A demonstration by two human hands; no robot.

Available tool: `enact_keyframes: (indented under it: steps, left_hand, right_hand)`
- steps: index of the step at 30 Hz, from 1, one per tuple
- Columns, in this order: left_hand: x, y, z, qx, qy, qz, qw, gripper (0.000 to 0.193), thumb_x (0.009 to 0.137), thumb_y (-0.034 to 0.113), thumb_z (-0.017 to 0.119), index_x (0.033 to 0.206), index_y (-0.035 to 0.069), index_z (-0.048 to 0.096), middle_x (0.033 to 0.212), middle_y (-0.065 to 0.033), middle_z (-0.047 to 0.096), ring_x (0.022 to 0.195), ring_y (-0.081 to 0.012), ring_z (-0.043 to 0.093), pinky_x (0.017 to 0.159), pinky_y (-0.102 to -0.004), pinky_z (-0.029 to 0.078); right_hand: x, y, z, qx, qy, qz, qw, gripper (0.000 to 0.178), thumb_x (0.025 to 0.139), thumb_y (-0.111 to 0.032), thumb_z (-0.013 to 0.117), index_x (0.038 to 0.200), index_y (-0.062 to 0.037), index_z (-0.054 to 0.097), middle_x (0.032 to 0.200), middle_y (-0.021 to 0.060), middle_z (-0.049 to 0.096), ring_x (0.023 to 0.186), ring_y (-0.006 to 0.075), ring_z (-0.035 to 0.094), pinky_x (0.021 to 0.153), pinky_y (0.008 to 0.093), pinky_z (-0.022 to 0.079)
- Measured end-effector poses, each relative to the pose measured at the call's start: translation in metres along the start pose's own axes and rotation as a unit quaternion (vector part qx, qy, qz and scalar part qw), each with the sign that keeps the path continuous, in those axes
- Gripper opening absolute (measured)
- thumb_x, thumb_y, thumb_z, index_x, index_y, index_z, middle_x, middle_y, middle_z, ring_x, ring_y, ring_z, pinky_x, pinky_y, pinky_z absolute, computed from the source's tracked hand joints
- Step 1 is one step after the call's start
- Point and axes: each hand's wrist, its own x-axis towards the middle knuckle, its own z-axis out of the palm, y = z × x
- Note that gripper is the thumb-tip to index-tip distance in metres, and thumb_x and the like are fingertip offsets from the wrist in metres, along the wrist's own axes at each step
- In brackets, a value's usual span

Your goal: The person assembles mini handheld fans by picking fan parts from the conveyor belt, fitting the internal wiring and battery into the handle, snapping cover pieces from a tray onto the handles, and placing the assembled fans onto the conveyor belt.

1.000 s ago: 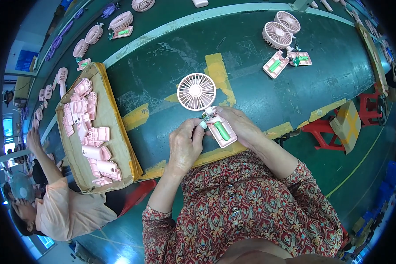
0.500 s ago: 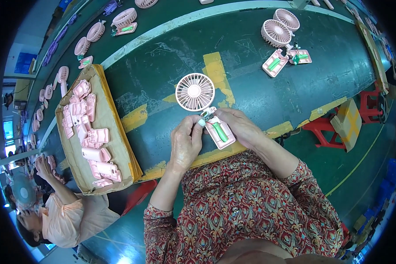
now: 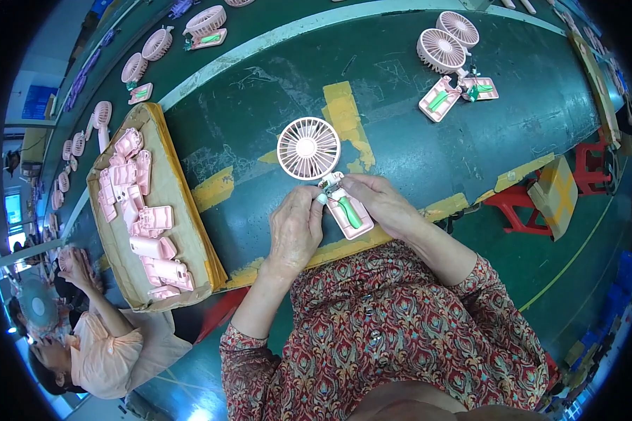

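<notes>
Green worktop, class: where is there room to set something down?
Between the cardboard tray and the fan by the hands, and between that fan and the upper-right fan pair. Crowded: the tray of pink casings, and where the hands hold an open casing.

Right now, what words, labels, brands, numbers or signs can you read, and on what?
None readable.
Held pink fan: nothing legible; any marks too small.
Green cylinder in its handle: nothing legible.
Cardboard tray: nothing legible.
Distant background: too small and blurred.
</notes>
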Motion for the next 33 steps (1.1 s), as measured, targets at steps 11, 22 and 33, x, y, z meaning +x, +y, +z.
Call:
enact_keyframes:
  steps: [11, 22, 33]
  left_hand:
    - [0.0, 0.006, -0.007, 0.107, -0.017, 0.137, 0.985, 0.034, 0.069, -0.006, 0.06, 0.103, -0.002, 0.061, 0.093, -0.0146, 0.061, 0.077, -0.0294, 0.063, 0.064, -0.0363, 0.053]
    - [0.005, 0.01, -0.01, 0.132, -0.091, 0.13, 0.978, 0.04, 0.065, -0.003, 0.059, 0.105, -0.007, 0.056, 0.09, -0.0147, 0.056, 0.078, -0.0293, 0.06, 0.066, -0.038, 0.052]
    - [0.008, 0.007, -0.014, 0.142, -0.087, 0.144, 0.975, 0.036, 0.065, -0.002, 0.058, 0.101, -0.002, 0.058, 0.092, -0.0134, 0.057, 0.078, -0.0298, 0.06, 0.064, -0.0391, 0.053]
  right_hand:
    - [-0.004, -0.004, -0.004, -0.062, -0.088, -0.056, 0.993, 0.029, 0.096, -0.022, 0.045, 0.113, 0.0008, 0.055, 0.096, 0.0025, 0.061, 0.082, 0.0062, 0.055, 0.071, 0.0218, 0.046]
    - [-0.007, -0.006, -0.003, -0.117, -0.1, -0.065, 0.986, 0.028, 0.094, -0.011, 0.049, 0.12, -0.0011, 0.051, 0.097, 0.0033, 0.06, 0.085, 0.0062, 0.054, 0.073, 0.0233, 0.046]
    - [0.001, -0.003, 0.002, -0.124, -0.102, -0.095, 0.982, 0.032, 0.093, -0.009, 0.048, 0.124, 0.0011, 0.047, 0.1, 0.003, 0.058, 0.089, 0.0072, 0.052, 0.077, 0.0228, 0.045]
